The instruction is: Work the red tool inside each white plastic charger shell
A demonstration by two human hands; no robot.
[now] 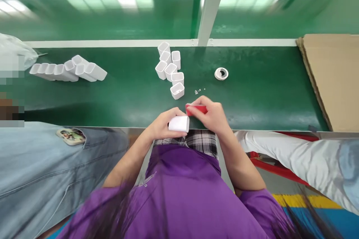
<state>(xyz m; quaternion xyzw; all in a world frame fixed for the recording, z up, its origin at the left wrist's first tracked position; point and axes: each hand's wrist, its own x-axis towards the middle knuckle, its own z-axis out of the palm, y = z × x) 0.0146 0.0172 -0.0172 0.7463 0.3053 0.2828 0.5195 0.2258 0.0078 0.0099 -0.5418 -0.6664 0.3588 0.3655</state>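
While the left hand curls around a white container at the near edge of the desk, the right hand is nearly closed, thumb and fingers pinching a red tool close to the container's 3 o'clock end. Both hands are occupied — the left wrapped with its thumb on the near side, fingers on the far side, the container lying sideways in the grip. Whether the red tool touches the container cannot be told; its shape is blurred and partly covered by the thumb.

Taken from the container, a cluster of open white cups stands towards 12 o'clock, the nearest holding something too small to name. Tiny pale bits lie near 1 o'clock, with a white ring beyond, between 1 and 2. A row of white cups leans at 10 o'clock; past it a plastic bag is cut off — partly pixelated too. Cardboard between 2 and 3 runs out of view.
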